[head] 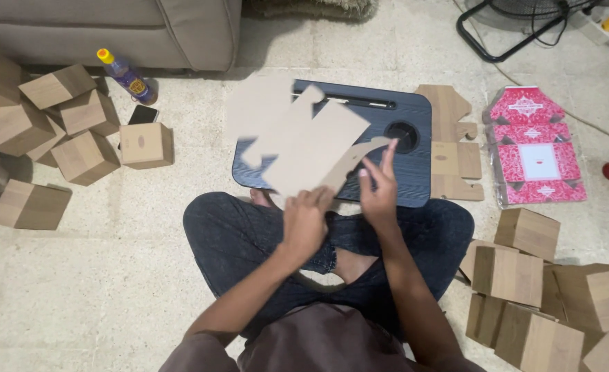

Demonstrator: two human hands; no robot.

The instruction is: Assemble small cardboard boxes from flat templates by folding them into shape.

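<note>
A pale, speckled stone floor [111,275] carries everything here, with the base of a grey sofa [111,31] along the far left edge. On the far left a heap of folded wood-grain boxes [49,117] lies tumbled together, square and smooth-sided; behind it a purple bottle with a yellow cap [127,74] lies on its side beside a dark phone [142,114].

In the middle, a person sits cross-legged in dark jeans before a low dark-blue lap desk [415,148] with a ribbed top and a round cup hollow. Above its near edge the left hand [306,220] is clamped on the lower edge of a flat, unfolded cardboard box blank [297,134], plain brown, notched with flaps and blurred by motion. The right hand [379,189] is just beside it, fingers spread and upright, fingertips touching a curved flap of the same blank.

To the right of the desk lie a stack of flat brown blanks [452,145], then a pack of red patterned blanks [535,148] in clear wrap. Nearer, at the lower right, another pile of wood-grain boxes [545,303] crowds beside the knee. A black fan stand [504,31] with cables stands at the top right.
</note>
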